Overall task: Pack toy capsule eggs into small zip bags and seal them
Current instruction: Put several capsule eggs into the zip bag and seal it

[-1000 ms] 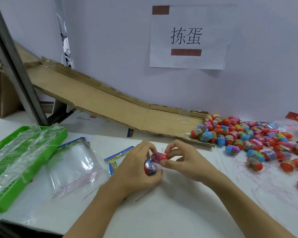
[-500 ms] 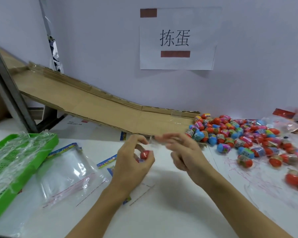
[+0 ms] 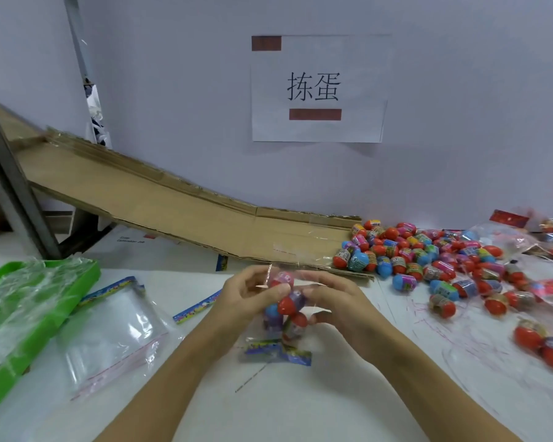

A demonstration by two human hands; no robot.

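Nearest, on the white table (image 3: 268, 406), two bare forearms meeting over a small zip bag (image 3: 278, 333) held just above the surface. Left hand (image 3: 246, 301) pinching the bag's upper left edge, thumb and fingers curled on the plastic: a grip clenched on the bag. Right hand (image 3: 336, 306) mirroring it on the right edge, fingers curled round the film and also grasping the bag. Inside, between the two grips, several capsule eggs (image 3: 286, 309) stacked roughly upright, red halves showing; printed header strip at the bag's bottom, so the mouth points up and away, towards the wall. Long axis of the bag running near to far, both hands equally close to the mouth, which probably needs pressing shut next; whether the zip is already closed cannot be told. Half a second ago the left hand held a single egg and the right hung open beside it; now both hold the filled bag. Left of the bag, empty clear bags (image 3: 115, 339) and a green tray (image 3: 39, 314). Right of it and further back, the loose pile of eggs (image 3: 428, 253). Beyond, a cardboard ramp (image 3: 173, 205) and a paper sign (image 3: 316, 87).
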